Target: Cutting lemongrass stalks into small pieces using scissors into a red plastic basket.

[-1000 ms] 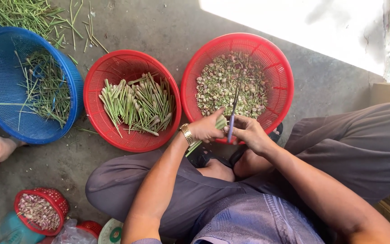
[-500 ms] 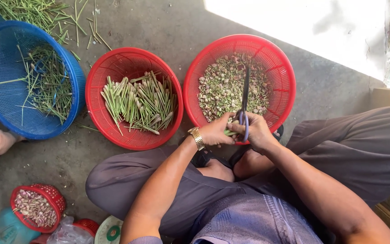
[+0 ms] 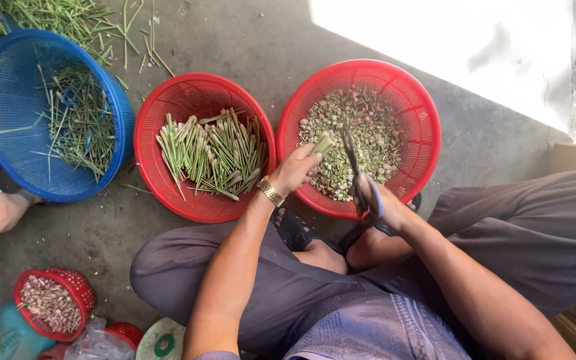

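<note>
Grey concrete floor, dusty and half in bright sun at the upper right, serves as the workplace for a person sitting cross-legged in grey trousers.

Nearest, at the lower left edge, sits a small red plastic basket of purplish bulbs (image 3: pixel 51 303). Just above the knees, the right hand (image 3: pixel 378 203) is closed through the handles of dark-bladed scissors (image 3: pixel 355 167), whose blades point up the frame over the basket rim. The left hand (image 3: pixel 295 170), wearing a gold wristwatch (image 3: pixel 271 192), pinches a short bundle of pale green stalks (image 3: pixel 323 143) between thumb and fingers, its tip beside the blades.

Both hands hover over the near rim of a round red plastic basket of chopped green-and-pink pieces (image 3: pixel 428 133), right of centre. To cut well, I judge the stalk ends should stay over this basket so pieces drop inside, with the fingertips kept back from the blades and the bundle fed forward a little at a time.

Left of it, a second red basket (image 3: pixel 161 107) holds uncut green stalks; farther left, a blue mesh basket (image 3: pixel 8 87) holds thin green trimmings, more scattered beyond.
</note>
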